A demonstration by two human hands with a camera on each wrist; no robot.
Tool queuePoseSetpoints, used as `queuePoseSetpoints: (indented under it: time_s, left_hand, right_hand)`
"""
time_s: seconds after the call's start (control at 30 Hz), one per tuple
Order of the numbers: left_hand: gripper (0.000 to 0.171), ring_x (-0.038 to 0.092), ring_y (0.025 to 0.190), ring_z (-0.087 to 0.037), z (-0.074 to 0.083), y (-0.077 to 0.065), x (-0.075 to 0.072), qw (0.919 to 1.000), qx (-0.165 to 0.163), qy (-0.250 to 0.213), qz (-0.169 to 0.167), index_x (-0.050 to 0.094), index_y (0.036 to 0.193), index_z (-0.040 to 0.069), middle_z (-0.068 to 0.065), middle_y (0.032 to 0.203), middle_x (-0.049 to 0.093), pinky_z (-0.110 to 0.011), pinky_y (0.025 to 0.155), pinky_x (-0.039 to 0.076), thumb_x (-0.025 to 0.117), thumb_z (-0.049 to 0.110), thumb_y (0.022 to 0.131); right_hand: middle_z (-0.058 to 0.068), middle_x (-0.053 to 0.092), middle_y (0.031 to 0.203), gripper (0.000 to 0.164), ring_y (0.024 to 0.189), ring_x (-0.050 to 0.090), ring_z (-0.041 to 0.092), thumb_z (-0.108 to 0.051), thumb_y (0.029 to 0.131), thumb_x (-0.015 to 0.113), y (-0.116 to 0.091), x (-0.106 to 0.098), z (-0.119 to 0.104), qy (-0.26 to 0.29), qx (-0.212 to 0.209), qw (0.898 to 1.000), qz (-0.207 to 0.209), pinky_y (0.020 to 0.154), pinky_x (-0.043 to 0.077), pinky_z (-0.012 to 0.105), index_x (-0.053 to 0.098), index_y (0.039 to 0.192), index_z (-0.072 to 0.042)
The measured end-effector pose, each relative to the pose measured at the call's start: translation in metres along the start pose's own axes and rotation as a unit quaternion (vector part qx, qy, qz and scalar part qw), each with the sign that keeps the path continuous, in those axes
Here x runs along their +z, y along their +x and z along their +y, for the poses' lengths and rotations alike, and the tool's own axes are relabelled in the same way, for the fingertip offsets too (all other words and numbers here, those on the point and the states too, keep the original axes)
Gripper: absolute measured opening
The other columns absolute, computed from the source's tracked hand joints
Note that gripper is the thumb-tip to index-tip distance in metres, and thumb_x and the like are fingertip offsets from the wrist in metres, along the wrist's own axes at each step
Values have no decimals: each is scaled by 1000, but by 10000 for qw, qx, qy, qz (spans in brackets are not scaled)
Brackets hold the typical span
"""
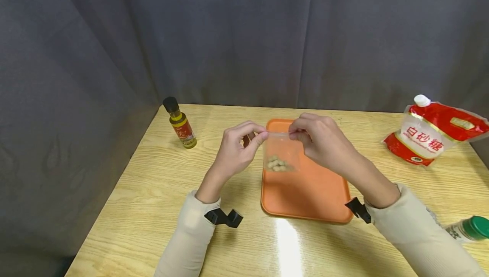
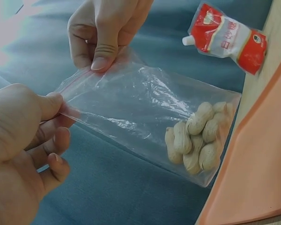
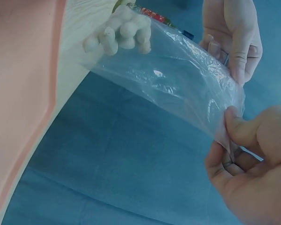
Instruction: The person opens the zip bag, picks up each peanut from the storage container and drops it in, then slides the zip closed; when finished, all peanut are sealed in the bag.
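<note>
A clear zip bag [image 2: 131, 101] hangs by its top edge between both hands, above an orange tray [image 1: 305, 196]. Several unshelled peanuts [image 2: 201, 136] lie gathered at the bag's bottom. My left hand [image 1: 238, 147] pinches one top corner between thumb and forefinger, its other fingers loosely bent in the left wrist view. At the opposite corner, the thumb and fingers of my right hand [image 1: 321, 139] pinch the edge. A reddish zip line runs along the top between them.
An olive oil bottle [image 1: 183, 128] stands at the table's back left. To the right is a red and white sugar pouch [image 1: 424, 137] with a white cap. A green-lidded shaker [image 1: 470, 228] lies near my right forearm. Dark curtains [image 1: 229, 39] border the wooden table [image 1: 153, 209].
</note>
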State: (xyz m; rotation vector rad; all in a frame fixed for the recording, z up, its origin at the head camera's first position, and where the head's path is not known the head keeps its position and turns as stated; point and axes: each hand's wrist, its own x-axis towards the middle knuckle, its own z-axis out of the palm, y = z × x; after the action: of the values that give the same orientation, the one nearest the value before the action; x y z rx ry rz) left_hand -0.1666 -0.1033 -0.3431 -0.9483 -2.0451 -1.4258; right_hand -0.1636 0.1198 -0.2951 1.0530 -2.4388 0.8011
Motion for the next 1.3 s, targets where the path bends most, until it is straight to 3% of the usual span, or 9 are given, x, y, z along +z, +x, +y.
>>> queuePoseSetpoints:
  time_s: [0.23,0.7,0.97,1.3]
  left_hand:
    - [5,50,59,-16,-1,0,1,10000,-28,19,50,72,90,-2,-4,74,63,-31,53,43,69,1,92]
    - [5,48,58,-16,-1,0,4,10000,-57,5,17,72,90,-2,-7,73,63,-29,53,41,68,1,92]
    - [8,49,59,-16,-3,-1,0,9998,-101,113,114,72,89,-2,-6,74,64,-27,55,41,67,3,93]
    - [8,48,59,-16,-4,-1,3,10000,-33,-8,49,72,90,-3,-6,72,62,-28,54,41,67,2,93]
  right_hand:
    - [2,66,78,12,67,60,12,6,81,78,-6,-8,0,-27,86,9998,-181,59,49,31,74,86,-4]
    - [4,65,76,19,64,58,14,16,78,73,-9,-8,7,51,55,10000,47,56,49,32,71,81,-2]
    - [-1,65,77,12,69,58,9,5,82,77,-15,-8,8,183,75,9993,-321,61,50,30,74,87,-5]
    - [1,68,77,25,67,62,12,20,76,71,-17,-11,11,101,127,9997,195,57,49,32,74,81,-4]
